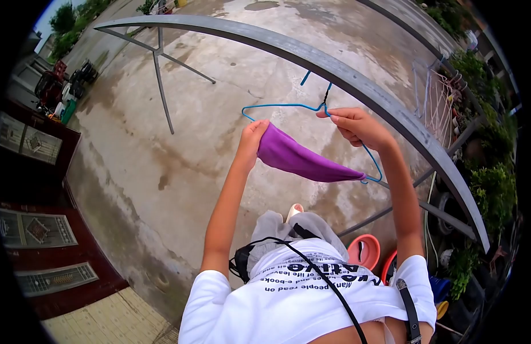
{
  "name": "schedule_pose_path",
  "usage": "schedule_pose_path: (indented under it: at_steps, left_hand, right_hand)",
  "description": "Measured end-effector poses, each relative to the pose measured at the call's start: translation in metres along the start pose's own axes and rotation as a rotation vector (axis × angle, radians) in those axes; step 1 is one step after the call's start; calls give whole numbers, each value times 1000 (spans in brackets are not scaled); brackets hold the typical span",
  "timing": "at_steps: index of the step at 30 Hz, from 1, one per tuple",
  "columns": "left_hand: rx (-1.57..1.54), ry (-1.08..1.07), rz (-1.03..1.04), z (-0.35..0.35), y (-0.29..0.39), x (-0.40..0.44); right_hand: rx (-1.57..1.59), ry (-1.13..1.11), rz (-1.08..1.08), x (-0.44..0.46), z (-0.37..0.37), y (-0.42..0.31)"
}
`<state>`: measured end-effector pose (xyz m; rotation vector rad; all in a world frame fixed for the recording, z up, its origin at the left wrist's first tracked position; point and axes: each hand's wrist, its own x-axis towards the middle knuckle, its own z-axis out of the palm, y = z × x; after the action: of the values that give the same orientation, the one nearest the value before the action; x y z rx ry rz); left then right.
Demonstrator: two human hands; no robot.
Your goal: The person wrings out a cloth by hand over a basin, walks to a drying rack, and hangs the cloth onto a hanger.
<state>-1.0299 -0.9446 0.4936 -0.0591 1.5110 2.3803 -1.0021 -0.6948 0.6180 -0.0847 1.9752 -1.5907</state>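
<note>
A blue wire hanger hangs from the grey metal rail, its hook partly hidden behind the rail. My right hand pinches the hanger just below its twisted neck. Stretched along the hanger's lower side is a purple cloth, whose right end reaches the hanger's right corner. At the cloth's other end, my left hand is closed on it, close to the hanger's left corner. The left fingers cover how cloth and wire meet there.
The curved rail crosses in front of me on metal legs. Near my feet at the right stands a pink basin, with another basin beside it. Plants line the right side; dark red doors are at the left.
</note>
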Motion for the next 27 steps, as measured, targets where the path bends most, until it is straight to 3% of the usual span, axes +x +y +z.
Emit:
schedule_pose_path:
  at_steps: [3,9,12,18,21,24,27]
  left_hand:
    - [45,-102,47,10,21,2]
    - [1021,129,172,-10,17,16]
    - [1160,171,192,-27,5,19]
    - [1136,46,81,-26,8,13]
    - [692,-19,-33,-21,12,12]
    - [391,23,29,-24,10,17]
    - [304,43,-18,-28,11,20]
  right_hand:
    - [5,-16,-4,0,4,2]
    - [68,15,-92,-9,13,-1]
    - [24,48,-76,-11,17,-5]
    - [-62,69,-77,-8,17,-3]
    - [-20,49,-71,-11,13,0]
    - [-17,17,-62,-14,11,3]
    - [10,-7,-53,-13,9,9]
